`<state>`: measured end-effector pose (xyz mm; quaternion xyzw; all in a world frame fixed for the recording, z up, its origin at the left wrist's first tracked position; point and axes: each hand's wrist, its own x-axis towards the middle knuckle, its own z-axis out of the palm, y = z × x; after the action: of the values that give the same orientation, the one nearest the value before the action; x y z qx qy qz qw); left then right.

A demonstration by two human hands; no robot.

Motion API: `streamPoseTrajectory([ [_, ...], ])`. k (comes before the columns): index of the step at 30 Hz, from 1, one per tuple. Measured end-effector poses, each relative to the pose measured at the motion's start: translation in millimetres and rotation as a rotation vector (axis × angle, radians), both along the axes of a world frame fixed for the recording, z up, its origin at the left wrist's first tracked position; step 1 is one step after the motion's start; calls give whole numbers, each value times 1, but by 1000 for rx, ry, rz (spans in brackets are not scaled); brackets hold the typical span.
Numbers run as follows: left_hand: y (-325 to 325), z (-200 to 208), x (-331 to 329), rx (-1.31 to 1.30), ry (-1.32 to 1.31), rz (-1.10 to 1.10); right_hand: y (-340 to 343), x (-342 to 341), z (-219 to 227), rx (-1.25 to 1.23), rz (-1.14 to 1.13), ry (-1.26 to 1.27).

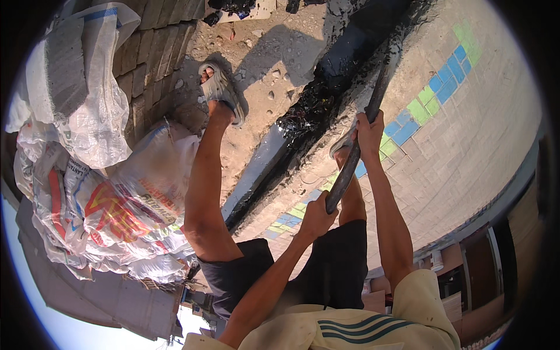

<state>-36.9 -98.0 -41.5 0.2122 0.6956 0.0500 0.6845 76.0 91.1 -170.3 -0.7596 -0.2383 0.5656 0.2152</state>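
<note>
A long dark pole [380,87] runs slantwise from near my lap up toward the top of the view. My left hand [318,217] is closed round its near end. Farther up, my right hand [369,135] grips the same pole, fingers wrapped round it. Beyond my hands the pole reaches over the concrete edge of a narrow drain [256,166] holding dark water. A clump of wet black sludge and debris [312,112] lies in the drain, left of my right hand. The pole's far end blends into the dark muck, so its tip cannot be made out.
My sandalled feet stand on either side of the drain. Full white woven sacks [116,201] are piled at left beside stacked grey paving blocks [149,52]. Stony dirt [262,64] borders the drain; a paved road [461,134] with blue and green painted blocks lies to the right.
</note>
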Motion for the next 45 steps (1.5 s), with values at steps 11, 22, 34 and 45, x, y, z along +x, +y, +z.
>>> streamPoseTrajectory([
  [11, -31, -188, -1, -28, 27, -172, -81, 29, -233, -85, 42, -121],
  [22, -28, -281, -3, -376, -28, 112, -102, -1, -376, -397, 460, -363],
  [34, -71, -265, -11, -493, -14, 152, -143, -19, -349, -566, 415, -70],
  [45, -25, -239, -4, -591, -156, 274, -155, 3, -420, -369, 1185, -208],
])
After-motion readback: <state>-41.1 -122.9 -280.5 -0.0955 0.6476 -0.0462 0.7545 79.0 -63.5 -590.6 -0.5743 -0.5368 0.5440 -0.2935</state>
